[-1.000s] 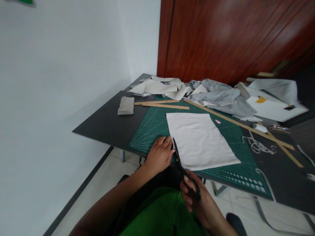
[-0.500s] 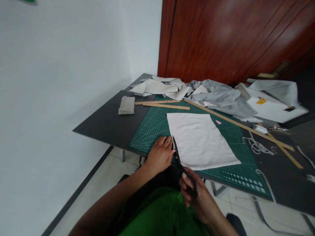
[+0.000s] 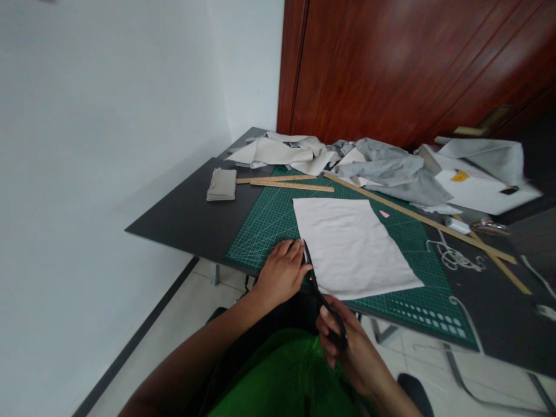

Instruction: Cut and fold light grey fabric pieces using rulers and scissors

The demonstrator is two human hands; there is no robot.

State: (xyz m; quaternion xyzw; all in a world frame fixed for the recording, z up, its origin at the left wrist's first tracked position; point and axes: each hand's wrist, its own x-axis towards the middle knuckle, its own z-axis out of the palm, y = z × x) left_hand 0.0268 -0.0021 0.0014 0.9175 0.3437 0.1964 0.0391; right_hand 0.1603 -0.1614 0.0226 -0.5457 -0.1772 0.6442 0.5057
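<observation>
Handles of your black scissors (image 3: 320, 297) have drawn in slightly, right hand (image 3: 354, 341) clasping them by the white cloth (image 3: 354, 249), blades ahead along its left edge, left hand (image 3: 281, 275) there, pinch unclear.

Item 1: cloth (image 3: 351, 249), one piece. White, plain, roughly four-sided, lightly wrinkled. Lying flat, spread out to the right of the left fingers (image 3: 286, 255), its left edge alongside their tips; whether they press on that edge cannot be made out. Near edge beyond the right fingers (image 3: 330, 344); far edge well beyond both sets.

Item 2: scissors (image 3: 317, 289), one pair. Black, long-bladed, small brass-toned dot at the pivot. Handles gripped in the right fingers; blades slanting forward and leftward from them, beside the left thumb, along the cloth's left edge. Blade gap partly hidden, not readable.
</observation>
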